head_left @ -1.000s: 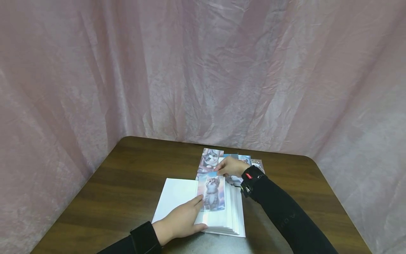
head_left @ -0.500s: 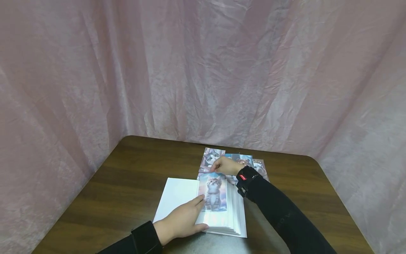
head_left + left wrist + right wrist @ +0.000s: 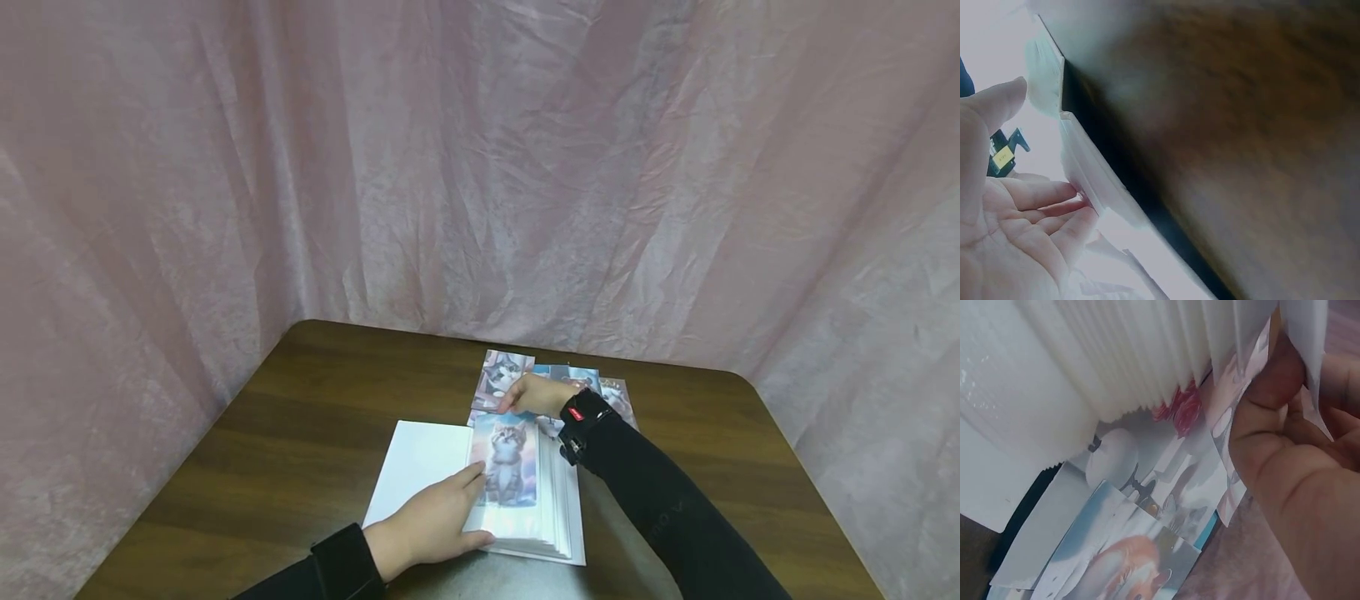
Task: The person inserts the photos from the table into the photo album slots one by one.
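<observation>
An open white photo album [image 3: 427,450] lies on the table in the head view. On its right-hand page is a kitten picture card [image 3: 506,462], apparently within a clear sleeve. My right hand [image 3: 536,395] pinches the card's top edge between thumb and finger; the right wrist view shows this thumb [image 3: 1279,375] against its white back. My left hand [image 3: 438,517] rests with straight fingers on the album, its fingertips touching the page by the card's left edge. In the left wrist view the left hand [image 3: 1016,231] appears palm-on, fingers extended along the album's edge.
Beyond the album lie several loose picture cards, among them a grey-and-white cat card [image 3: 501,377] and one at the right [image 3: 617,398]. The wooden table [image 3: 300,433] ends at a pink curtain [image 3: 480,167]. Thick album pages [image 3: 1129,356] fan out beside the right hand.
My right hand has shifted slightly left along the card's top edge. The card now sits a little lower on the page. My left hand has stayed in place.
</observation>
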Motion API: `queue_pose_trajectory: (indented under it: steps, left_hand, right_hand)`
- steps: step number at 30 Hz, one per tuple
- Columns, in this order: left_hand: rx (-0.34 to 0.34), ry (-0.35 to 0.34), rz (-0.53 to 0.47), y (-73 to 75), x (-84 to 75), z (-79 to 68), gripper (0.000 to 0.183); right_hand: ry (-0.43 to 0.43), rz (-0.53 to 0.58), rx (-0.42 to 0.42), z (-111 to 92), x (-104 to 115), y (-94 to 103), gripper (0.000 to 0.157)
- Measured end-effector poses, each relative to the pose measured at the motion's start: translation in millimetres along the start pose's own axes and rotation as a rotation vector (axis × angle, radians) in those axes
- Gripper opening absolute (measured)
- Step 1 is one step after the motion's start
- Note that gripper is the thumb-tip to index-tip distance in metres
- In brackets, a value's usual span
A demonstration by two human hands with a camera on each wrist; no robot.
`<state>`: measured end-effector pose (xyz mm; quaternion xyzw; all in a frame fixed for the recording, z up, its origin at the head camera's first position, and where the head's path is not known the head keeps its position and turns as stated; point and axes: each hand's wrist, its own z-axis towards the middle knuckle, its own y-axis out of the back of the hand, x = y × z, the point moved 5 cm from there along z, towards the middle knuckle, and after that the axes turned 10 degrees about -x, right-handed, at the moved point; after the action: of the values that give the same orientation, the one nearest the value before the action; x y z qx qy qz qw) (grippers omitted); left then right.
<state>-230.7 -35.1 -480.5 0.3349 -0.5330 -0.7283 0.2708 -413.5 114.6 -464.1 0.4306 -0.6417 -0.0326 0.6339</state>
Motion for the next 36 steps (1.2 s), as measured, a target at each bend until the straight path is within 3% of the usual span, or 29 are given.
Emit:
queue_pose_trajectory:
  steps: [12,19,36]
  left_hand:
    - [0.015,0.002,0.004,5.8,-1.4,0.5,0.079]
    - [0.035,0.016,-0.037,5.6,-1.6,1.4,0.079]
    - [0.034,0.027,-0.030,-0.8,0.3,1.8,0.083]
  right_hand:
    - [-0.064,0.059,0.098,-3,3,-1.1,0.018]
    - [-0.069,0.089,0.147,-4,0,-5.4,0.018]
    - [-0.050,0.077,0.199,-8,-1,-10.6,0.017]
